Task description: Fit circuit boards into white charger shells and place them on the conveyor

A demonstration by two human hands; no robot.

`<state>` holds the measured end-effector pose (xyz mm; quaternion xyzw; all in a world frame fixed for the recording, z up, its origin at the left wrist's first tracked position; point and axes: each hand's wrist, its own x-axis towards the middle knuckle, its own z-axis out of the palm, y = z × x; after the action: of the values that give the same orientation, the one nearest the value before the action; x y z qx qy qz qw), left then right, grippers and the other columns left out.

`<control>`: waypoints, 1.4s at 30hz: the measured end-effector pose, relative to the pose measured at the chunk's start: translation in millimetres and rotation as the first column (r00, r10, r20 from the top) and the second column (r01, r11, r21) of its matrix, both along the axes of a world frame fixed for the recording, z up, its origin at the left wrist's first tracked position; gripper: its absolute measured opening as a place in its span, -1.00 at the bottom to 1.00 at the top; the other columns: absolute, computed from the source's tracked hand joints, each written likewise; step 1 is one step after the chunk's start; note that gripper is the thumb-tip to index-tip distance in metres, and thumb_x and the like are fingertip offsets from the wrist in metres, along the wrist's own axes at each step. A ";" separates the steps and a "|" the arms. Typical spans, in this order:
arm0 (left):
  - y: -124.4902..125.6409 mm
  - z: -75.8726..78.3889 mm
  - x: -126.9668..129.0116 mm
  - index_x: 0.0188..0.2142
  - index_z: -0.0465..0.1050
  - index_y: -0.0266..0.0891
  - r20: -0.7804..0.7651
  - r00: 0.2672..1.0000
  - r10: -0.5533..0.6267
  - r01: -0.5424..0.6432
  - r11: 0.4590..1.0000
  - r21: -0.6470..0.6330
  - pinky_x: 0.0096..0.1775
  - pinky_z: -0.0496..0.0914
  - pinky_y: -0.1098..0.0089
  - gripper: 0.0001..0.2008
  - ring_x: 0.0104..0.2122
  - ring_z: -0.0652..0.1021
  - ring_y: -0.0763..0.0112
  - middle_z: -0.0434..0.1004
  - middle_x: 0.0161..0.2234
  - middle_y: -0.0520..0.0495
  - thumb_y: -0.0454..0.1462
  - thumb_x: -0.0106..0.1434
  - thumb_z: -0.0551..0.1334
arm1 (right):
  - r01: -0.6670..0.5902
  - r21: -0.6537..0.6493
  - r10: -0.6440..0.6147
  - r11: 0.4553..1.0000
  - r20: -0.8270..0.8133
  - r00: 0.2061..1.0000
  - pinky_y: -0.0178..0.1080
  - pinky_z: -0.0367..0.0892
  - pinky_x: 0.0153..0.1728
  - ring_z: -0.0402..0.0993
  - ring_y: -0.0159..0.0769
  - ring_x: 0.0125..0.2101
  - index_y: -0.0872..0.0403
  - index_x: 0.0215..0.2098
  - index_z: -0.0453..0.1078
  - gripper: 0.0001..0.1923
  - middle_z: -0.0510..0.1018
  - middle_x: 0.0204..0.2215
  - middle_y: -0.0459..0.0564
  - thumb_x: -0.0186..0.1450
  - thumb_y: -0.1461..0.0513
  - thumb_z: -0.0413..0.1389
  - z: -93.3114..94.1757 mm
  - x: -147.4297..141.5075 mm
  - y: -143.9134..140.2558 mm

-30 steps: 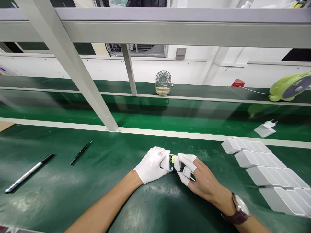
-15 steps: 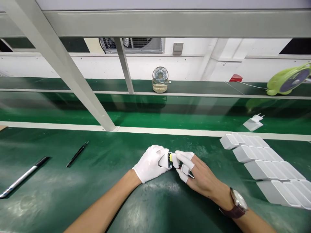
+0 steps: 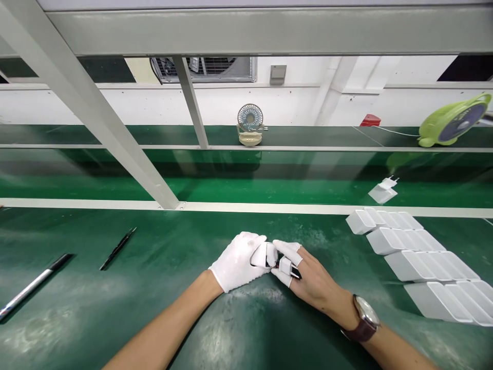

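Our fingers [image 3: 287,247] hide most of the small white part [image 3: 265,255]; at 9 o'clock the marker [image 3: 34,282] runs off-frame.

Near the rows of white casings [image 3: 416,257] on the green bench, the gloved left hand [image 3: 236,261] and finger-capped right hand [image 3: 308,277] grip a small white charger part [image 3: 266,255].

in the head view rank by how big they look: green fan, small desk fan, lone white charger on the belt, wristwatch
1. green fan
2. small desk fan
3. and 4. lone white charger and wristwatch look alike; the watch is nearer, so unsure.
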<state>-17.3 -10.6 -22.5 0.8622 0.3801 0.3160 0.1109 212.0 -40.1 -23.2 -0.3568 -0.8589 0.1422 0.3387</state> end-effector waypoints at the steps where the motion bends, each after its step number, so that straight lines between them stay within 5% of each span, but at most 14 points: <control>1: -0.6 1.5 0.0 0.07 0.36 -0.21 -0.028 1.000 -0.006 0.006 1.000 -0.006 -0.09 0.44 0.11 -0.48 -0.12 0.54 0.09 0.55 -0.14 -0.17 -0.19 0.12 0.38 | 0.023 -0.031 -0.023 0.999 -0.029 0.999 -0.01 0.49 -0.04 0.46 -0.08 -0.01 0.02 0.35 0.05 -0.37 0.48 0.02 0.17 0.38 0.25 0.13 -0.5 -0.6 -0.9; 5: -2.8 6.1 -2.7 -0.09 0.51 -0.15 -0.058 0.998 0.034 -0.037 0.998 -0.054 -0.10 0.41 0.10 -0.70 -0.19 0.54 0.13 0.57 -0.22 -0.11 -0.21 0.15 0.35 | 0.077 -0.137 -0.097 0.988 -0.141 0.985 -0.03 0.50 -0.05 0.49 -0.09 -0.06 0.02 0.29 0.15 -0.37 0.49 -0.04 0.12 0.32 0.14 0.23 2.5 0.3 -4.0; 7: -3.0 6.9 -5.5 -0.13 0.54 -0.13 0.023 0.999 0.039 -0.034 0.983 -0.179 -0.14 0.44 0.19 -0.77 -0.22 0.54 0.22 0.58 -0.21 -0.08 -0.22 0.20 0.33 | 0.045 -0.153 -0.075 0.987 -0.191 0.979 -0.05 0.49 -0.04 0.49 -0.11 -0.05 0.01 0.26 0.20 -0.41 0.49 -0.04 0.11 0.32 0.14 0.24 4.4 1.1 -3.7; 11: -2.3 8.8 -9.9 -0.03 0.53 -0.09 0.194 0.980 0.040 0.059 0.875 -0.480 -0.18 0.48 0.31 -0.71 -0.24 0.55 0.32 0.57 -0.18 -0.02 -0.22 0.23 0.33 | 0.006 -0.055 -0.017 0.998 -0.198 0.980 0.01 0.42 0.10 0.39 -0.09 0.11 -0.02 0.27 0.24 -0.52 0.39 0.12 0.15 0.40 0.27 0.11 2.6 -1.6 -0.5; 16: -1.2 9.3 -13.6 -0.06 0.51 -0.23 0.315 0.941 0.122 0.113 0.766 -0.633 -0.22 0.49 0.30 -0.69 -0.31 0.55 0.34 0.54 -0.22 -0.06 -0.16 0.23 0.33 | -0.042 -0.012 0.042 0.999 -0.033 0.999 0.02 0.36 0.19 0.29 -0.09 0.23 -0.04 0.34 0.16 -0.47 0.24 0.28 0.16 0.43 0.33 0.05 -5.3 -6.4 1.7; 21: 0.3 10.6 -15.6 -0.12 0.53 -0.27 0.254 0.950 0.182 0.041 0.734 -0.678 -0.30 0.43 0.38 -0.69 -0.37 0.48 0.41 0.49 -0.30 -0.04 -0.09 0.29 0.25 | -0.085 0.068 0.084 0.994 0.013 0.996 0.00 0.43 0.13 0.34 -0.08 0.20 -0.03 0.31 0.19 -0.47 0.30 0.25 0.19 0.41 0.35 0.08 -10.2 -3.7 5.5; 33: 3.6 10.8 -16.8 -0.20 0.54 -0.24 0.311 0.945 0.105 0.140 0.729 -0.670 -0.27 0.40 0.38 -0.74 -0.34 0.47 0.41 0.49 -0.28 -0.03 -0.09 0.28 0.27 | -0.157 0.016 0.155 0.988 0.082 0.984 -0.04 0.39 0.17 0.26 -0.10 0.25 -0.03 0.36 0.12 -0.46 0.24 0.27 0.19 0.44 0.32 0.04 -15.2 -6.4 8.2; 38: 5.1 15.7 -23.3 0.04 0.44 -0.27 0.498 0.854 0.149 0.305 0.632 -0.712 -0.11 0.43 0.26 -0.40 -0.20 0.54 0.27 0.55 -0.16 -0.15 0.07 0.16 0.36 | -0.172 0.032 0.173 0.985 -0.022 0.985 -0.09 0.46 0.10 0.39 -0.15 0.15 -0.06 0.32 0.19 -0.48 0.35 0.17 0.15 0.43 0.36 0.04 -18.2 -13.9 11.7; 42: 8.5 9.7 -32.3 0.14 0.37 -0.32 0.642 0.737 0.211 0.316 0.732 -0.603 -0.12 0.42 0.22 -0.30 -0.23 0.53 0.27 0.56 -0.15 -0.22 0.18 0.25 0.18 | -0.154 0.130 0.169 0.979 -0.113 0.979 -0.14 0.52 -0.02 0.48 -0.20 0.04 -0.09 0.27 0.25 -0.45 0.43 0.08 0.10 0.38 0.41 0.10 -1.2 -20.1 18.3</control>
<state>-49.5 -2.1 -12.8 0.5964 0.3749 0.4405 0.5565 191.9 -21.8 -24.4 -0.2551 -0.8696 0.1387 0.3994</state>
